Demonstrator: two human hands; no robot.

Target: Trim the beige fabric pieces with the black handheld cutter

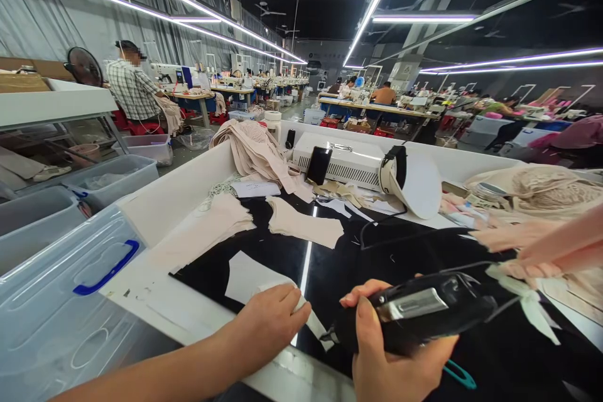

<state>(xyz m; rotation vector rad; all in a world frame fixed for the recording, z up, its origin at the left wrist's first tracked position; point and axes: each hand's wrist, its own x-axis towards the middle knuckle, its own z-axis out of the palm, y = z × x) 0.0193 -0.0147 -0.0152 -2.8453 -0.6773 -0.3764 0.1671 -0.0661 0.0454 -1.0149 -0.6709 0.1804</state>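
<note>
My left hand [273, 326] is closed, its fingers curled over a white cut piece [245, 276] on the glossy black tabletop [282, 251]. A narrow strip of that piece sticks out past my knuckles. My right hand [391, 358] grips a black corded power tool [438, 314] with a shiny metal plate on its side. The tool's narrow tip is at the end of the strip, and whether it touches cannot be told. Pale cloth [527, 295] is tied round the cord end. Beyond my hands lie cream fabric pieces [306, 223] in a stack.
Another cream stack [211, 226] lies left, near draped beige fabric [259, 151]. At the back are a phone [319, 165], a white vented box [348, 157] and a white visor [421, 185]. Clear plastic bins [70, 301] stand left. A seated person [134, 85] works further off.
</note>
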